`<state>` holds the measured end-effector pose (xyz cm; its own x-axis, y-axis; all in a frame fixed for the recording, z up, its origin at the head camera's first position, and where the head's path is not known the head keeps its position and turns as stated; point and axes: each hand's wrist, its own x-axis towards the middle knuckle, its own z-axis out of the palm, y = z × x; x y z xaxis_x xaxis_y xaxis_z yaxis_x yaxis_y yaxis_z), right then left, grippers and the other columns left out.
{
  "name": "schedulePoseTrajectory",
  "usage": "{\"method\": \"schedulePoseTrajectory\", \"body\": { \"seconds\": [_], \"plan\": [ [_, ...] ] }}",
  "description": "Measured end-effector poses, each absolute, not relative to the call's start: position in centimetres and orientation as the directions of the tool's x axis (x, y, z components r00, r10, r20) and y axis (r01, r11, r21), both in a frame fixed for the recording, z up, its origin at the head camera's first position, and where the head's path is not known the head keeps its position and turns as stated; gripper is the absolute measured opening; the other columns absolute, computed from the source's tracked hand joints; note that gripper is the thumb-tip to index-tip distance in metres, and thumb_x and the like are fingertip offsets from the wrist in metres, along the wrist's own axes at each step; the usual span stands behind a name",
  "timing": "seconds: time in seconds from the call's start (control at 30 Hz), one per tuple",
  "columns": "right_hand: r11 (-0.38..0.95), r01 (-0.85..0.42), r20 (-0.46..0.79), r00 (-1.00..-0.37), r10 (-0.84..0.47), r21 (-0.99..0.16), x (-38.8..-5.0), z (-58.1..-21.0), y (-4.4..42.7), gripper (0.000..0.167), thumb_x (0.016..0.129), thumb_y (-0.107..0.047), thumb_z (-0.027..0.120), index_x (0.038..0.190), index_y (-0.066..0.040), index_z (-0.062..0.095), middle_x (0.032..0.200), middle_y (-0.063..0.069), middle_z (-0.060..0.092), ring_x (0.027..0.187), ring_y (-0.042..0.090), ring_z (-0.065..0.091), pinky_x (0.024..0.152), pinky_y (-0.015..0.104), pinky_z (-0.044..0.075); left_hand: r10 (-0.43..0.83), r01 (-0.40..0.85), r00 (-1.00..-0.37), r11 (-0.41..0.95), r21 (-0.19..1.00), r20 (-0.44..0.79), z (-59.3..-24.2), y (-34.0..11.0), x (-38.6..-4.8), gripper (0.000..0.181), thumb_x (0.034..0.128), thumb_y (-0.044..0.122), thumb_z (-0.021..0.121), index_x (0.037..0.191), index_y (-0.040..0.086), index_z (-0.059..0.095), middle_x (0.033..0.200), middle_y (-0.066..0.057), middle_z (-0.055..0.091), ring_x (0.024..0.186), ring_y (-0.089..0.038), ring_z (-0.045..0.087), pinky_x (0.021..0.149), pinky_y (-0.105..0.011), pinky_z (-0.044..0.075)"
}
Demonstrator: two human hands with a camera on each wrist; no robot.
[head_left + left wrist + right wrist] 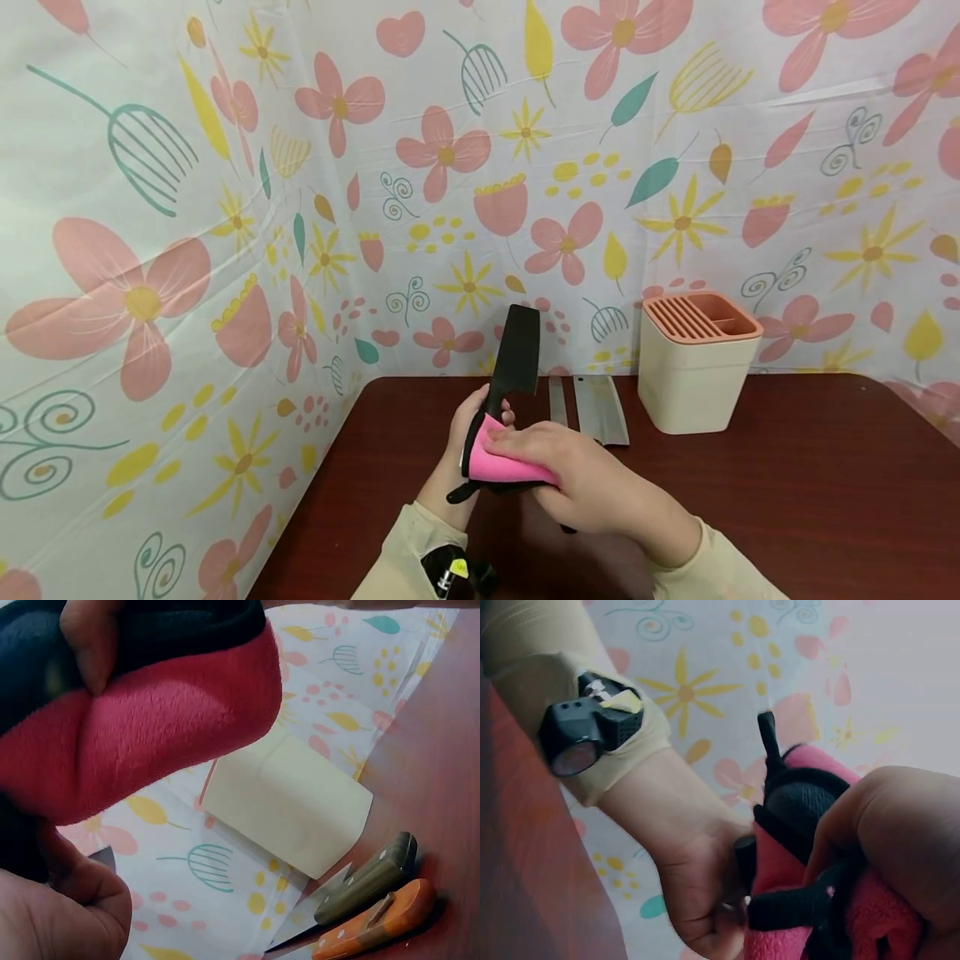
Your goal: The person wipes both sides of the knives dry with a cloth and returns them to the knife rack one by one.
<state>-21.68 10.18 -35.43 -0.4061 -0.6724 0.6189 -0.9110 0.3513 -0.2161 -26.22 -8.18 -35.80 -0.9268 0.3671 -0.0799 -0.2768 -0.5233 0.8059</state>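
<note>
A black-bladed knife (517, 350) points up and away, its handle gripped by my left hand (463, 437). My right hand (592, 479) pinches a pink cloth (506, 462) with black edging, which lies against the handle end. In the left wrist view the cloth (165, 727) spreads above the left hand (60, 907), with fingers of the other hand on its dark part. The right wrist view shows the right hand (900, 832) holding the bunched cloth (776, 862) beside the left hand (697, 885), curled round the dark handle (745, 855).
A cream holder (693, 375) with an orange slotted top stands at the table's back right. Left of it two metal blades (600, 408) lie on the brown table (810, 483). Their green and orange handles (375, 922) show in the left wrist view. Patterned fabric hangs behind and at left.
</note>
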Motion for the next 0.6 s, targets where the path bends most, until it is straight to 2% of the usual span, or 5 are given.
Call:
{"method": "schedulePoseTrajectory", "body": {
  "seconds": [0.17, 0.27, 0.4, 0.47, 0.6],
  "plan": [
    [0.254, -0.920, 0.610, -0.389, -0.690, -0.299, -21.6, -34.3, 11.4, 0.076, 0.075, 0.012, 0.061, 0.143, -0.021, 0.061, 0.137, -0.005, 0.068, 0.121, 0.012, 0.066, 0.098, 0.032, 0.055, 0.321, -0.285, -0.938, -0.503, 0.816, -0.130, -37.4, -8.3, -27.7, 0.042, 0.1093, 0.052, 0.034, 0.091, 0.019, 0.053, 0.068, 0.010, 0.053, 0.060, 0.000, 0.050, 0.060, -0.016, 0.044],
    [0.210, -0.909, 0.607, -0.398, -0.688, -0.359, -21.6, -33.6, 12.2, 0.078, 0.073, 0.014, 0.060, 0.143, -0.021, 0.060, 0.136, -0.006, 0.067, 0.112, 0.006, 0.066, 0.095, 0.025, 0.054, 0.296, -0.251, -0.949, -0.496, 0.831, -0.110, -38.0, -8.4, -28.3, 0.041, 0.1082, 0.054, 0.038, 0.095, 0.017, 0.051, 0.074, 0.008, 0.050, 0.063, 0.000, 0.048, 0.063, -0.017, 0.043],
    [0.195, -0.882, 0.592, -0.438, -0.676, -0.430, -21.5, -32.8, 13.2, 0.080, 0.074, 0.016, 0.059, 0.144, -0.021, 0.059, 0.138, -0.007, 0.067, 0.108, 0.005, 0.065, 0.091, 0.022, 0.052, 0.305, -0.239, -0.948, -0.498, 0.833, -0.090, -38.2, -8.5, -28.6, 0.042, 0.1065, 0.054, 0.043, 0.090, 0.017, 0.055, 0.070, 0.009, 0.050, 0.058, 0.000, 0.046, 0.056, -0.016, 0.040],
    [0.197, -0.875, 0.591, -0.450, -0.669, -0.443, -21.6, -32.5, 13.6, 0.078, 0.076, 0.016, 0.060, 0.144, -0.022, 0.059, 0.137, -0.007, 0.067, 0.112, 0.007, 0.065, 0.092, 0.024, 0.052, 0.328, -0.243, -0.942, -0.515, 0.822, -0.073, -38.2, -8.5, -28.7, 0.042, 0.1059, 0.053, 0.046, 0.086, 0.018, 0.056, 0.066, 0.011, 0.051, 0.055, 0.001, 0.047, 0.054, -0.014, 0.039],
    [0.204, -0.871, 0.604, -0.462, -0.650, -0.447, -21.7, -32.2, 14.3, 0.074, 0.079, 0.015, 0.064, 0.143, -0.021, 0.060, 0.134, -0.008, 0.068, 0.106, 0.007, 0.065, 0.088, 0.025, 0.053, 0.350, -0.238, -0.935, -0.493, 0.837, -0.059, -38.4, -8.4, -28.7, 0.041, 0.1060, 0.054, 0.044, 0.087, 0.021, 0.057, 0.061, 0.013, 0.056, 0.053, 0.001, 0.053, 0.051, -0.017, 0.041]
  ]
}}
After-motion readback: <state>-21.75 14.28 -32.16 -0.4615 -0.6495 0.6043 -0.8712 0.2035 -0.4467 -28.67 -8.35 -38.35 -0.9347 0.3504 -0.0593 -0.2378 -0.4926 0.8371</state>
